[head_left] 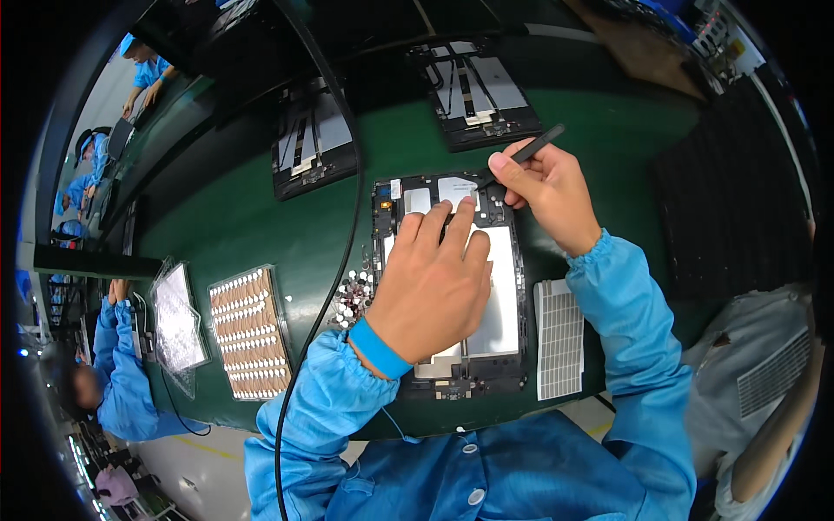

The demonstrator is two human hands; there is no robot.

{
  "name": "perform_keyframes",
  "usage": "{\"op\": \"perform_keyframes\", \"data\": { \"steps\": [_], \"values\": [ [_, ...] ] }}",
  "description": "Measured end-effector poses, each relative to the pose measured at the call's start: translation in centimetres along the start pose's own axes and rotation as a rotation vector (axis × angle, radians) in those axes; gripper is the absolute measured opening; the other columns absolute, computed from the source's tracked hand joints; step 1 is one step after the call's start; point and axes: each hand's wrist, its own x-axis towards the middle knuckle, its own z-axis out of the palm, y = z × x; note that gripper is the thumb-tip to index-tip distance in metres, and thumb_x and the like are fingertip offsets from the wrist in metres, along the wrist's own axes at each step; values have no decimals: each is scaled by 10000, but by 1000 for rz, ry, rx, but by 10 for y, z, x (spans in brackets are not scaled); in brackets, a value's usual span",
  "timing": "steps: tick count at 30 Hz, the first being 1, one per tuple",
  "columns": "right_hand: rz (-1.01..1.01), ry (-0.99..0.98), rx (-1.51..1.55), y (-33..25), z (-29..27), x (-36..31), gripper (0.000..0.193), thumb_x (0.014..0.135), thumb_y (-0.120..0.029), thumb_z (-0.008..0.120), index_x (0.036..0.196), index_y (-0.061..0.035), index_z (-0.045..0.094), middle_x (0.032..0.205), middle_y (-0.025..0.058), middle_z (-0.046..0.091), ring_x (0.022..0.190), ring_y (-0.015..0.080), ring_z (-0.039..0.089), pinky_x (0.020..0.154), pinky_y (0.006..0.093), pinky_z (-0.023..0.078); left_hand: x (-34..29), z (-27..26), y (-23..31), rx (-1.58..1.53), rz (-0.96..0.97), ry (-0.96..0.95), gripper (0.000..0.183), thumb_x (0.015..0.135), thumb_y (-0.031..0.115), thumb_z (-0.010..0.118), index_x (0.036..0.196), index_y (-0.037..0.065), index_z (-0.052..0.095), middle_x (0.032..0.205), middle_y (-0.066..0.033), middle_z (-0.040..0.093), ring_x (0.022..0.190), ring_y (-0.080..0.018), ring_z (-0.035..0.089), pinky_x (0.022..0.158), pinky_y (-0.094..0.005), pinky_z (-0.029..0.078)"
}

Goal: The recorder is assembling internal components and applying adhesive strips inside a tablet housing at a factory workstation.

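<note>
An opened tablet (502, 300) lies in front of me on the green table, its silver panel and black frame showing. My left hand (439, 278) rests on its upper half with fingers stretched out over the panel; a blue band circles that wrist. In my right hand (543, 187) is a slim black tweezers-like tool (540, 141), slanting down to the tablet's upper right part. Its tip is too small to make out. Just left of the tablet is a pile of small round white and dark pieces (354, 293), partly behind my left hand.
Two more opened tablets (321, 130) (512, 91) lie at the far side. A sheet with rows of small white-ended parts (252, 334) and clear plastic trays (181, 313) are at left. A gridded label sheet (560, 343) lies right. A black cable (349, 200) crosses the view. Co-workers sit at left.
</note>
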Motion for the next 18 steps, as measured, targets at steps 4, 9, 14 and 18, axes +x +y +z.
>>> {"op": "perform_keyframes", "data": {
  "steps": [4, 9, 14, 18],
  "values": [
    [-7, 14, -11, -1, 0, -2, 247, 936, -224, 751, 983, 0, 660, 785, 26, 660, 628, 69, 575, 577, 228, 472, 7, 4, 0, 13, 18, 7, 315, 825, 173, 683, 1060, -33, 648, 1302, -250, 601, 1149, -386, 565, 945, -470, 438],
    [-45, 4, -20, 4, -2, -3, 240, 924, -211, 761, 969, 4, 664, 772, 25, 669, 634, 68, 584, 576, 233, 470, 12, 5, 1, 22, 13, 8, 324, 826, 204, 677, 1041, -35, 642, 1254, -230, 631, 1094, -383, 570, 929, -471, 440],
    [-339, 136, -341, -5, -10, -1, 229, 892, -202, 789, 991, -19, 693, 750, 19, 659, 631, 71, 580, 569, 233, 472, 14, -1, 0, -30, -5, -9, 358, 829, 222, 681, 1076, -32, 630, 1220, -221, 642, 1060, -370, 572, 935, -466, 433],
    [-710, 360, -499, -40, -14, -10, 198, 952, -207, 740, 1069, -53, 693, 829, 6, 672, 721, 82, 599, 645, 232, 481, 4, 2, -9, -77, -12, 45, 427, 872, 276, 669, 1164, -29, 609, 1198, -205, 648, 1056, -377, 568, 946, -468, 424]
  ]
}}
